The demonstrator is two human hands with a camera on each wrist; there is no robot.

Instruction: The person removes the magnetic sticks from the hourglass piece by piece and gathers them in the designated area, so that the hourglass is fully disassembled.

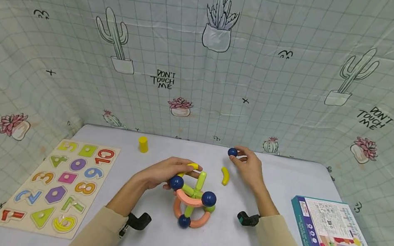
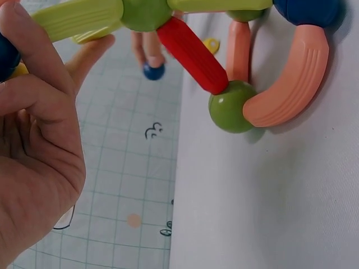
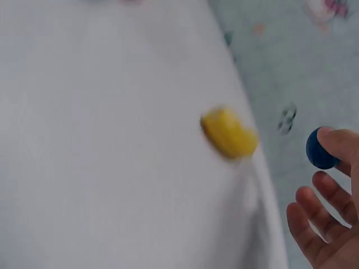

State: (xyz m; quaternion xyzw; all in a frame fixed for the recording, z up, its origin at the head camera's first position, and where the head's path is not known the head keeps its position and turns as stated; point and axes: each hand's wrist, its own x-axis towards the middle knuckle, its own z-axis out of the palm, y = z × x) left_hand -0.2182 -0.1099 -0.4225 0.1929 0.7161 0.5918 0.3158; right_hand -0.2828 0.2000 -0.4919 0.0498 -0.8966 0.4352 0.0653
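Note:
In the head view my left hand (image 1: 165, 172) holds a yellow curved stick (image 1: 192, 166) at the upper left of a ball-and-stick structure. That structure joins lime sticks (image 1: 201, 181), salmon curved sticks (image 1: 190, 200), dark blue balls (image 1: 208, 199) and green balls. A red stick (image 2: 193, 56) running to a green ball (image 2: 232, 106) shows in the left wrist view. Fingers partly hide the yellow stick. Farther back on the right, my right hand (image 1: 249, 168) pinches a loose blue ball (image 1: 232, 152) between thumb and fingers, above the table's far edge.
A loose yellow curved stick (image 1: 225, 176) lies between the structure and my right hand. Toward the back left stands a yellow cylinder (image 1: 143, 144). On the left lies a number-and-shape puzzle board (image 1: 35, 176); a printed box (image 1: 340, 244) lies at the right. Patterned cloth (image 1: 210, 78) surrounds the table.

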